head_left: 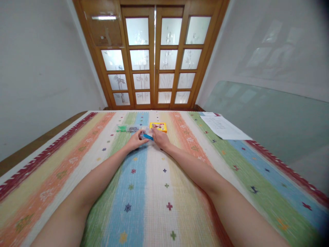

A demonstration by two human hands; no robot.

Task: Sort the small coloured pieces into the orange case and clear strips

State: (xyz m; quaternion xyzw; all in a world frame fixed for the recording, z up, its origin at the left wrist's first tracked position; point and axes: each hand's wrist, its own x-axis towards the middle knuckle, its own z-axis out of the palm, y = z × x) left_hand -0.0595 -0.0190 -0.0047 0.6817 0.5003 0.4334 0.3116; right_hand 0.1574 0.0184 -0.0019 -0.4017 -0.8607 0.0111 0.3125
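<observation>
Between my two hands is a small clear plastic bag (148,136) with blue pieces in it. My left hand (136,140) grips its left side between thumb and fingers. On the other side, my right hand (160,137) is closed on the bag's upper right part, its fingertips partly hidden. Just behind my right hand lies a yellow box (158,127) with a printed picture. To the left, beyond my left hand, rest a clear bag of green pieces (121,128) and a clear bag of dark grey pieces (133,129).
A striped, patterned cloth covers the table (154,206). Printed white sheets (223,127) lie at the far right. A pale glass panel (257,113) leans along the right wall, and wooden doors with glass panes (154,61) stand behind the table.
</observation>
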